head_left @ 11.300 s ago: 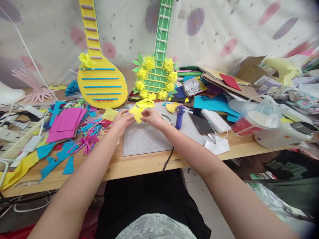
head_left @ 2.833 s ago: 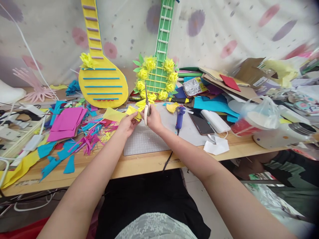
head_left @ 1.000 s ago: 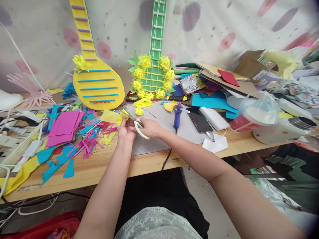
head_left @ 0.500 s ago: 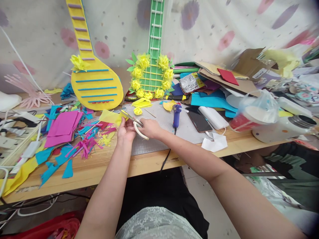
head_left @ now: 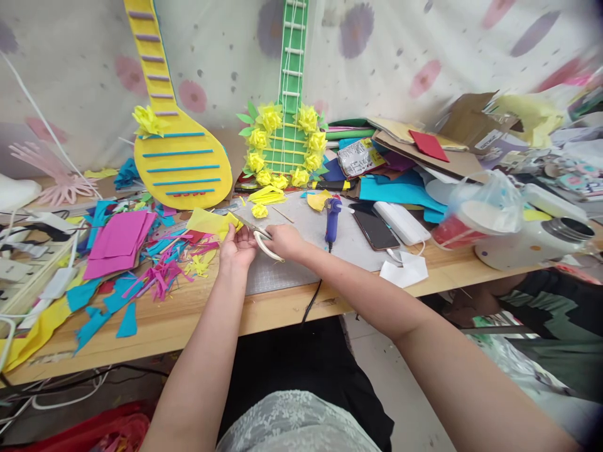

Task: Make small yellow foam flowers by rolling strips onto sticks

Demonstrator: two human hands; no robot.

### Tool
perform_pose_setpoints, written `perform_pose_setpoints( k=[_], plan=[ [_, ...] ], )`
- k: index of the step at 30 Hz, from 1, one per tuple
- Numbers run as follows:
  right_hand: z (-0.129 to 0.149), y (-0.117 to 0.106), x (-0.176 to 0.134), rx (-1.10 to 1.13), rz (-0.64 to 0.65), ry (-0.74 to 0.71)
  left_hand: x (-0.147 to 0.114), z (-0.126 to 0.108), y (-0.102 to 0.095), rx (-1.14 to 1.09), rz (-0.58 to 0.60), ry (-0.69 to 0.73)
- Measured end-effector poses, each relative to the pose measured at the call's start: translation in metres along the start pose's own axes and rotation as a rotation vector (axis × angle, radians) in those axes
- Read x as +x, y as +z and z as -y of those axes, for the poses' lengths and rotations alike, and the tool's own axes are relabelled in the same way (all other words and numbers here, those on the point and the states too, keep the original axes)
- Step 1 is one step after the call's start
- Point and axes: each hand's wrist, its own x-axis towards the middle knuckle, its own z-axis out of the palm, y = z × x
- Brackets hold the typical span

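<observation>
My right hand [head_left: 286,242] is closed round the handles of white-handled scissors [head_left: 267,247], whose blades point up and left toward my left hand. My left hand [head_left: 237,247] pinches a piece of yellow paper [head_left: 230,224] between thumb and fingers, right by the blades. How far the blades are apart is too small to tell. Just beyond my hands a small yellow paper flower [head_left: 259,210] and folded yellow strips [head_left: 268,195] lie on the grey mat [head_left: 282,279]. To the right of them a purple glue gun [head_left: 332,223] stands upright on the mat.
A yellow cardboard instrument [head_left: 183,166] and a green one [head_left: 287,147] with yellow flowers lean at the back. Pink paper [head_left: 120,243] and coloured scraps cover the left. A phone [head_left: 375,226], power bank [head_left: 402,223], plastic cup [head_left: 475,220] and metal-necked bottle [head_left: 537,243] stand right.
The scissor blades have turned slightly and the handles have shifted a little to the right. My left hand still holds the yellow paper. The view has moved slightly.
</observation>
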Motion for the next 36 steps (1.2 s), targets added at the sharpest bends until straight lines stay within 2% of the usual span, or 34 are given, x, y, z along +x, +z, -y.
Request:
perform_pose_setpoints(
  k=[5,8,10,13,16,36],
  plan=[
    [-0.008,-0.005,0.003,0.2,0.069,-0.049,0.0,-0.012,-0.005,0.008,-0.06,0.145],
    [-0.014,-0.013,0.004,0.49,0.167,-0.108,-0.004,-0.018,-0.005,0.114,0.002,0.26],
    [-0.018,-0.019,0.003,0.663,0.289,-0.16,-0.007,-0.02,-0.004,0.221,0.074,0.324],
    [-0.023,-0.027,0.003,0.744,0.421,-0.199,-0.01,-0.02,-0.001,0.361,0.155,0.387],
    [-0.027,-0.031,0.005,0.734,0.504,-0.197,-0.01,-0.017,0.002,0.429,0.176,0.4],
    [-0.026,-0.019,0.007,0.892,0.51,-0.121,-0.003,-0.011,0.003,0.428,0.139,0.311]
  ],
)
